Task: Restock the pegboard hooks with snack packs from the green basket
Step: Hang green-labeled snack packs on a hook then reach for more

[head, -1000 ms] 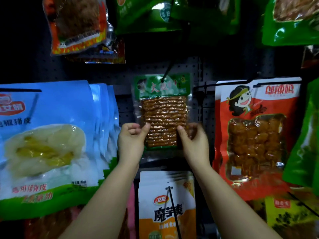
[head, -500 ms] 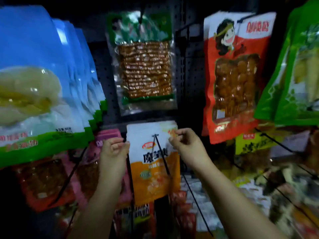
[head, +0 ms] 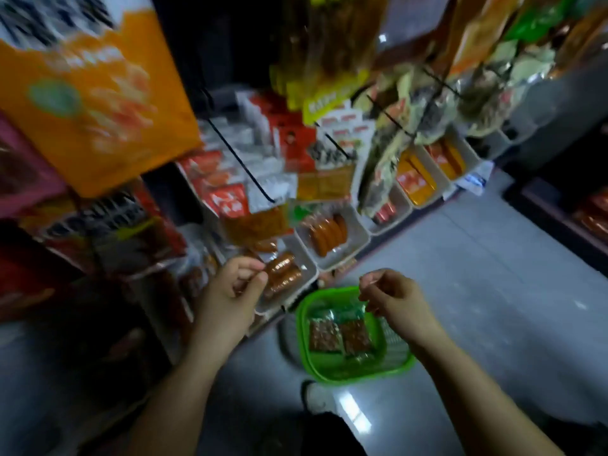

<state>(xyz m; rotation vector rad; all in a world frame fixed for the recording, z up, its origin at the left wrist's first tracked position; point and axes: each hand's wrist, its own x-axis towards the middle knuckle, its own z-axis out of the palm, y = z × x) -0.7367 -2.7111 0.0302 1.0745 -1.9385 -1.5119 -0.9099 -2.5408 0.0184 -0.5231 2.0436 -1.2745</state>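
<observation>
The green basket [head: 391, 365] stands on the grey floor below me, with snack packs [head: 340, 334] of brown pieces lying flat inside. My right hand [head: 393, 297] hovers above the basket's upper right rim, fingers loosely curled and holding nothing. My left hand [head: 230, 291] hangs left of the basket, in front of the lower trays, fingers loosely curled and empty. Black pegboard hooks [head: 240, 162] stick out above, some bare along their length. The view is motion-blurred.
An orange snack bag [head: 95, 103] hangs close at upper left. White trays [head: 357, 250] of sausage packs line the bottom shelf. More hanging packs [head: 408, 126] crowd the upper right. Grey floor [head: 477, 274] stretches to the right, with a dark shelf at far right.
Both hands have let go of the hung brown-stick pack and dropped down. The view has swung from the pegboard down to the basket on the floor.
</observation>
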